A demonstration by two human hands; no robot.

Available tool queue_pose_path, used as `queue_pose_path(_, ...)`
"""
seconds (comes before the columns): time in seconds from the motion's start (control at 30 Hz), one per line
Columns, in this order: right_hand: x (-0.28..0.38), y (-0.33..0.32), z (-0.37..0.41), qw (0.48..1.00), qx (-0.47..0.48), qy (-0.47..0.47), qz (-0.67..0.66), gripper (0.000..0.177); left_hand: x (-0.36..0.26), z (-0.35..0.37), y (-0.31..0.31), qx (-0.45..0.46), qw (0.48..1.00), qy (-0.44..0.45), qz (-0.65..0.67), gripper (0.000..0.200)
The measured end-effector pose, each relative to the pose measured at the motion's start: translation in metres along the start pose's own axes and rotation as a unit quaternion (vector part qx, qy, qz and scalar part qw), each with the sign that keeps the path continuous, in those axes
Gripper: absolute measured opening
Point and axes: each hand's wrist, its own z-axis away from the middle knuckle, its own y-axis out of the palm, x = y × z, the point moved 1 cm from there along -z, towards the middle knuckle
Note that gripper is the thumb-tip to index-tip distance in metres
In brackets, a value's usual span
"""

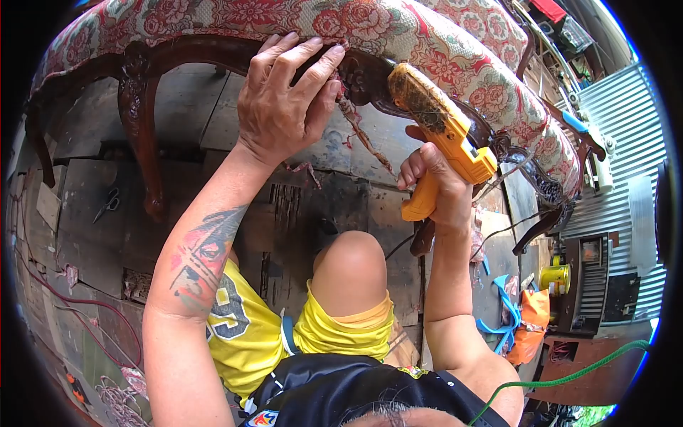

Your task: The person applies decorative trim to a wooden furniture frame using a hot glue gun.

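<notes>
My right hand grips the handle of a yellow glue gun, whose front end is caked with brown residue. Its tip points up and left towards the carved dark wood frame of a sofa. On the sofa's lower edge lies my left hand, fingers stretched out and pressed where the floral upholstery meets the wood. From beside its fingertips a narrow reddish-brown strip of trim hangs down loose. What lies under the left fingers is hidden.
Carved legs stand on the worn plank floor. Scissors lie at the left, with a red hose nearby. To the right are blue straps, an orange bag and a yellow can. A green cord crosses the lower right.
</notes>
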Motion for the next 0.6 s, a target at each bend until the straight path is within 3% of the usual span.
queue_pose_path(0.27,-0.0029,-0.0014,-0.0006,0.998,-0.006,-0.005,-0.062,0.043,0.0003,0.0001,0.0007,0.000,1.000,-0.002,0.003,0.037)
queue_pose_path(0.5,-0.0025,-0.0012,0.0005,1.000,0.000,-0.004,-0.010,0.048,0.0006,-0.0001,0.0010,-0.001,1.000,0.001,0.002,0.036)
queue_pose_path(0.6,-0.0053,-0.0030,-0.0001,0.997,-0.001,-0.005,-0.071,0.045,0.0009,-0.0001,0.0015,-0.003,1.000,0.001,0.005,0.036)
